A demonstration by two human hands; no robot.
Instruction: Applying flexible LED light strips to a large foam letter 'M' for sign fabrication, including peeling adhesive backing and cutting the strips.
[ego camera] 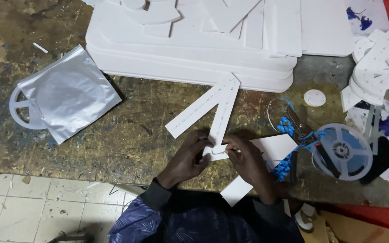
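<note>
Both hands pinch the V-piece (214, 110) at its vertex: left hand (186, 158) at 9 o'clock, right hand (248, 164) at 3; its arms run toward 12.

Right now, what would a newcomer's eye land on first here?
At centre, the left hand and right hand pinch the joined end of a white V-shaped plastic piece. Above lies a stack of white foam boards; at left, a shiny silver foil pouch.
</note>
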